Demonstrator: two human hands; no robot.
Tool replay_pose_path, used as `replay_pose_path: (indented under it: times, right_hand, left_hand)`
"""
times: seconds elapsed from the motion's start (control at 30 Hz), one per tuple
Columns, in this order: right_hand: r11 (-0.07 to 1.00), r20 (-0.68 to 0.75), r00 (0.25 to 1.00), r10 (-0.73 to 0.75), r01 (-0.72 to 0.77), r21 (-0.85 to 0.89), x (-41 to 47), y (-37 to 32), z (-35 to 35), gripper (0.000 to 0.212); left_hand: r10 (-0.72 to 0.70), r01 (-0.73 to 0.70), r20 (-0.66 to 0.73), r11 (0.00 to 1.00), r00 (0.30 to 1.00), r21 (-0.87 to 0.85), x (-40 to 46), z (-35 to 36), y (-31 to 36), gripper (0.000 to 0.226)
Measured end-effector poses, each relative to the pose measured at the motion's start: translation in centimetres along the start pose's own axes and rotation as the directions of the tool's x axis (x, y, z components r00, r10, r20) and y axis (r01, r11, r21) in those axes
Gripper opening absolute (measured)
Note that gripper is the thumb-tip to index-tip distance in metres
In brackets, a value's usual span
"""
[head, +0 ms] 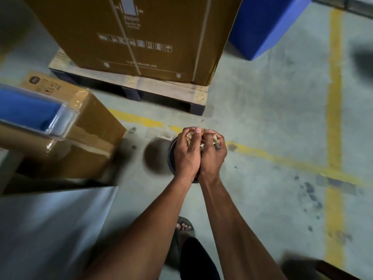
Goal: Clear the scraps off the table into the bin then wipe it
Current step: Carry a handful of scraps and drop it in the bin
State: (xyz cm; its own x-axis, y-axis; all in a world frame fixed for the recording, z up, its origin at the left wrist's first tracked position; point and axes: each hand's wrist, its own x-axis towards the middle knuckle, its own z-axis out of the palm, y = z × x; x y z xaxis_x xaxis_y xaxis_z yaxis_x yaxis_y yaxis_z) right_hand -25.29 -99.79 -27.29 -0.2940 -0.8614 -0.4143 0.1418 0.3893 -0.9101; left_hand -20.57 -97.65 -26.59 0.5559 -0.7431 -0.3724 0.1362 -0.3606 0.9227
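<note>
Both my hands are held together out in front of me, above the floor. My left hand [186, 153] and my right hand [214, 154] each grip a bunch of crumpled pale scraps [190, 136] that show between the fingers. Directly beneath them stands a dark round bin [171, 156] on the floor, mostly hidden by my hands, with only its left rim showing. The grey table [50, 225] is a blurred surface at the lower left.
A large cardboard box [131, 37] stands on a wooden pallet [141, 85] ahead. A smaller taped carton [80, 126] and a blue tray [30, 110] lie at the left. A blue container [262, 27] is at the upper right. Yellow lines cross the concrete floor. My sandalled foot [182, 229] is below.
</note>
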Motion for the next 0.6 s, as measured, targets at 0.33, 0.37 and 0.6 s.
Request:
replay_pose_path:
  times: [0.33,0.37,0.6]
  right_hand:
    - [0.985,-0.025,0.998,0.050,-0.053,-0.166,8.3,16.5,0.9,0.068]
    - [0.982,-0.032,0.998,0.053,-0.058,-0.181,9.1,17.7,1.0,0.071]
    - [0.969,-0.038,0.983,0.177,-0.181,-0.166,13.7,22.4,0.9,0.051]
  left_hand:
    - [-0.028,0.024,0.038,0.993,0.999,0.119,8.9,2.0,-16.9,0.019]
    - [-0.035,0.030,0.041,0.991,0.999,0.131,9.8,2.2,-18.4,0.025]
    - [-0.075,0.060,0.078,0.981,0.994,0.186,14.1,3.8,-24.9,0.040]
